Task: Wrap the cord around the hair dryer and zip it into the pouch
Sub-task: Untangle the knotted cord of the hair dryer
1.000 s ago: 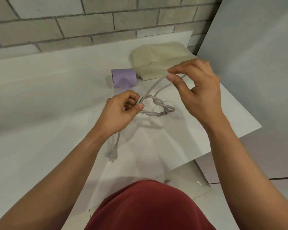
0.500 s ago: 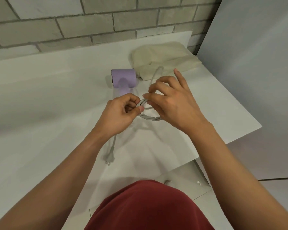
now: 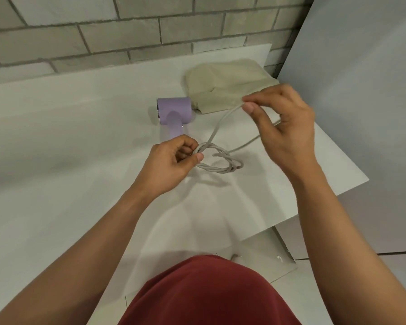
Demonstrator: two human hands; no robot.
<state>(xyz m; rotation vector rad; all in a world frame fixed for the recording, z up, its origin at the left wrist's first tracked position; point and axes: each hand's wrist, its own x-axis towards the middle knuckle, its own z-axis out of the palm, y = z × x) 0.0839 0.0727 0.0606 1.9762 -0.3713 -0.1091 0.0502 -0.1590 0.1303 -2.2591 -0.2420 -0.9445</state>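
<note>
Mid-frame, the left hand (image 3: pixel 174 163) pinches some cord (image 3: pixel 220 164) loops; the right hand (image 3: pixel 284 127) pinches loose cord. Dryer (image 3: pixel 174 112) unwrapped, pouch (image 3: pixel 225 87) still waits, upper right.

One lilac hair dryer (image 3: pixel 174 111) is lying at the upper centre of the frame. One beige fabric pouch (image 3: pixel 225 87) is sitting just to its right. One grey cord (image 3: pixel 220 168) is running across the middle, part of it gathered into a single small coil whose turns are too tangled to count. One white desk (image 3: pixel 80 148) is carrying all three. Two bare hands are showing, one left hand (image 3: pixel 171 165) and one right hand (image 3: pixel 288 127), each pinching the cord.
</note>
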